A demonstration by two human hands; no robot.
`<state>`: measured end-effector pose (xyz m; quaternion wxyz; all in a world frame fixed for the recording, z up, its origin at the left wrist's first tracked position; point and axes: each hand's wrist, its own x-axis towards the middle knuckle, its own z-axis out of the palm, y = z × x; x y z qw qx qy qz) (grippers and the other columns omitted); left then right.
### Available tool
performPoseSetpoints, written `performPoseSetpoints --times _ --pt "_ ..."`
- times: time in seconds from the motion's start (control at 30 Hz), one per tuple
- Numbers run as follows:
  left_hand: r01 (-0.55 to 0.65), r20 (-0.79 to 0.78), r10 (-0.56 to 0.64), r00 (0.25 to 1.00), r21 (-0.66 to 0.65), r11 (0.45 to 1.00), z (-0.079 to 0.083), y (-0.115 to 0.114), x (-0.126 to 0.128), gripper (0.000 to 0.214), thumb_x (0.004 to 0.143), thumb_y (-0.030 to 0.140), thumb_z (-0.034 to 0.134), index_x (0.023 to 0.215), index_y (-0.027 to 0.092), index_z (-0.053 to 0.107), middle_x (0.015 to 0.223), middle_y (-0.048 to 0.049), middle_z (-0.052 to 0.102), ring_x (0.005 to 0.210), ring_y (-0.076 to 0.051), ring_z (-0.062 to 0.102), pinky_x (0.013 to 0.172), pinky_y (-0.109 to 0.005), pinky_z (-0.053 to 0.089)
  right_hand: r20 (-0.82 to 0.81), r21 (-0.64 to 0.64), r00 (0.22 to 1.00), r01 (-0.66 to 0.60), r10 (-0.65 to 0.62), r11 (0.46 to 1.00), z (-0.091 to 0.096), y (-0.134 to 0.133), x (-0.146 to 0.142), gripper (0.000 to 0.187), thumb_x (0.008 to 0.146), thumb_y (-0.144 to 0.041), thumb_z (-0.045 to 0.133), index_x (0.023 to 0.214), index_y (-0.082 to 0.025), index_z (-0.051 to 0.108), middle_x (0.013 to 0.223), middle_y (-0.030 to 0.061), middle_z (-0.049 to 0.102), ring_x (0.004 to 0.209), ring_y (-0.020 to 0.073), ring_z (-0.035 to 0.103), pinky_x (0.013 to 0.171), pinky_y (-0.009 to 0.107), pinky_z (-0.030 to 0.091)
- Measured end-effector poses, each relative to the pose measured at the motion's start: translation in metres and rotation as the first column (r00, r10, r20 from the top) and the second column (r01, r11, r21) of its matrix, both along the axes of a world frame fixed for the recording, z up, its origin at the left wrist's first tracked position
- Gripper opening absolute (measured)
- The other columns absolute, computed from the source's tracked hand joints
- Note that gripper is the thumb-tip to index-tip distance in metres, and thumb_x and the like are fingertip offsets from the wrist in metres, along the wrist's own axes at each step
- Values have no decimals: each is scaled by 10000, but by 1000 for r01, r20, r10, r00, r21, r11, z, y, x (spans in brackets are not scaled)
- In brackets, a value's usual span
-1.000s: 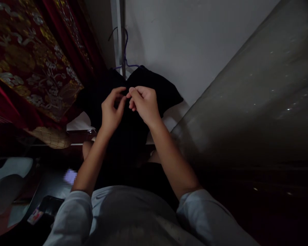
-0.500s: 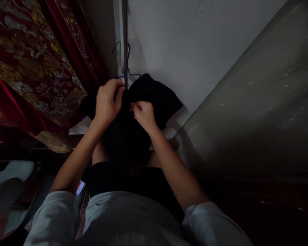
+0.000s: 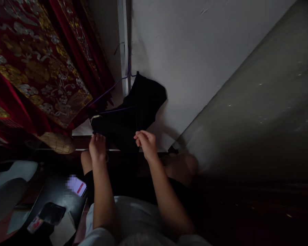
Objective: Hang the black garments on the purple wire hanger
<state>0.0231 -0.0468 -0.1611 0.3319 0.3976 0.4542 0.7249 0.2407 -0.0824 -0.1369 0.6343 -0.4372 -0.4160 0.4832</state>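
Observation:
A black garment (image 3: 146, 99) hangs askew from a thin purple hanger (image 3: 109, 89). One end of the hanger shows bare at the left, where the cloth has dropped below it. My left hand (image 3: 97, 147) is closed at the cloth's lower left corner, just beneath a small pale strip (image 3: 96, 117) on it. With fingers pinched together, my right hand (image 3: 146, 145) grips the cloth lower down near its middle. Darkness hides the garment's lower part between my hands.
Red curtains (image 3: 43, 71) with gold and silver patterns hang at the left. A lit phone (image 3: 78, 186) and a dark wallet-like item (image 3: 52, 213) lie on a dark surface (image 3: 47, 189). A white wall (image 3: 184, 51) stands ahead, with a shiny plastic-like sheet (image 3: 248, 112) at the right.
Both hands have moved down, the left one most, away from the hanger's middle. The cloth's left side has come down off the hanger, baring its purple arm. The lit phone shows more fully.

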Motion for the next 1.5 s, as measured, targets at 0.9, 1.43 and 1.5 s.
performPoseSetpoints --times 0.9,1.43,1.5 --pt "377 -564 -286 775 50 925 61 -41 70 442 1045 581 443 1225 224 631 1334 -113 634 1288 -239 581 1113 -376 458 539 179 807 -389 241 904 35 4 24 282 852 -296 568 997 -182 780 979 59 780 961 254 720 920 378 552" --pt "110 -832 -539 -135 -553 826 83 2 -62 315 1020 343 417 855 182 632 790 -79 684 729 -211 632 706 -319 439 599 74 781 165 -176 984 42 133 65 212 744 -297 580 570 -209 496 552 -24 453 596 147 463 575 260 365" --pt "107 -888 -449 -96 -458 883 107 4 -64 283 1004 336 415 843 193 598 793 -69 664 727 -204 612 705 -321 422 631 138 731 226 -261 964 52 123 81 308 718 -320 629 516 -213 424 526 -41 356 559 116 382 534 251 285"
